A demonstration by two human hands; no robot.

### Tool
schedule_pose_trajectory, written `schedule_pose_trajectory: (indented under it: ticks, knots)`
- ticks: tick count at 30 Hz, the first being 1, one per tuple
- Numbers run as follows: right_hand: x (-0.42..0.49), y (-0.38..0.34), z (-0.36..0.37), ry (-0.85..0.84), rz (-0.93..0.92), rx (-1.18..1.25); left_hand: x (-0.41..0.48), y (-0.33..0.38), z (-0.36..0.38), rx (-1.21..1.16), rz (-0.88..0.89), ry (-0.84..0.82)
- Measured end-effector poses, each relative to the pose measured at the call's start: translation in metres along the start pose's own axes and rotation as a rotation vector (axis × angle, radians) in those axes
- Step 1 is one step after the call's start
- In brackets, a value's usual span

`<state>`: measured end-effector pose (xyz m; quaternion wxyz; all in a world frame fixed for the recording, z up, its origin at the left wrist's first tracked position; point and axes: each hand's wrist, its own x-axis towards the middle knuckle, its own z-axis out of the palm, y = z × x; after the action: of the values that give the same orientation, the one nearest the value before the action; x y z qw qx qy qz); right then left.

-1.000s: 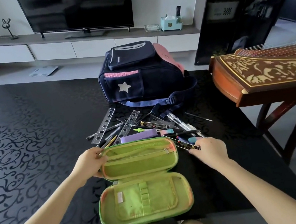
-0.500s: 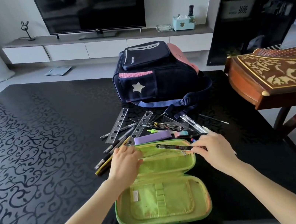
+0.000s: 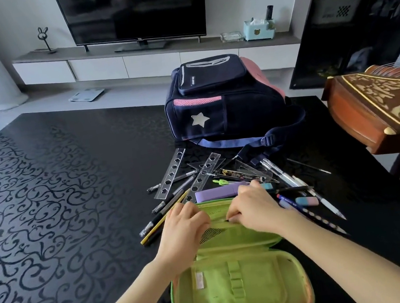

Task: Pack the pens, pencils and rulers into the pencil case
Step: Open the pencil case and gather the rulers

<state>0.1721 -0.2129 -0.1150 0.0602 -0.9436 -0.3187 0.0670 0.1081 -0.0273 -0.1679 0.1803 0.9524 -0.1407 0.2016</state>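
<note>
A green pencil case (image 3: 241, 288) lies open at the table's near edge. My left hand (image 3: 184, 230) presses on the mesh pocket of its far half. My right hand (image 3: 251, 208) pinches a dark pen at that pocket's opening; only the pen's black tip (image 3: 227, 221) shows. Behind the case lie two clear stencil rulers (image 3: 170, 172), a clear set square (image 3: 254, 171), a purple box (image 3: 222, 191), and several pens and pencils on the left (image 3: 162, 215) and on the right (image 3: 284, 174).
A navy and pink backpack (image 3: 225, 100) stands on the black patterned table (image 3: 44, 202) behind the stationery. A carved wooden zither (image 3: 383, 109) juts in at the right. Erasers (image 3: 306, 201) lie beside my right hand. A TV unit lines the far wall.
My right hand has carried the dark patterned pen from the right of the case to the mesh pocket, where most of it is now hidden. My left hand shifted from the case's left rim onto the pocket.
</note>
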Motion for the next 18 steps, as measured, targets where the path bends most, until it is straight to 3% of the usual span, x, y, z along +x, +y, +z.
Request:
schedule_pose_trajectory:
  ticks: [3,5,8,11,13,15,18]
  knots:
    - [-0.004,-0.005,0.001,0.009,-0.122,-0.138,0.0,-0.007,-0.001,0.0,-0.009,-0.032]
    - [-0.006,-0.002,0.001,0.136,-0.17,-0.136,0.007,-0.016,-0.006,0.046,-0.101,0.019]
    - [-0.004,0.011,0.005,0.375,-0.052,-0.094,0.031,-0.041,-0.011,0.198,-0.364,0.144]
    - [0.001,0.02,0.012,0.457,0.058,-0.051,0.057,-0.058,-0.014,0.304,-0.594,-0.111]
    - [0.004,0.025,0.017,0.464,0.084,-0.028,0.069,-0.065,-0.013,0.311,-0.628,-0.286]
    - [0.007,0.027,0.018,0.458,0.088,-0.007,0.076,-0.072,-0.009,0.266,-0.607,-0.351]
    - [0.014,0.027,0.019,0.471,0.071,0.019,0.078,-0.077,-0.015,0.177,-0.595,-0.313]
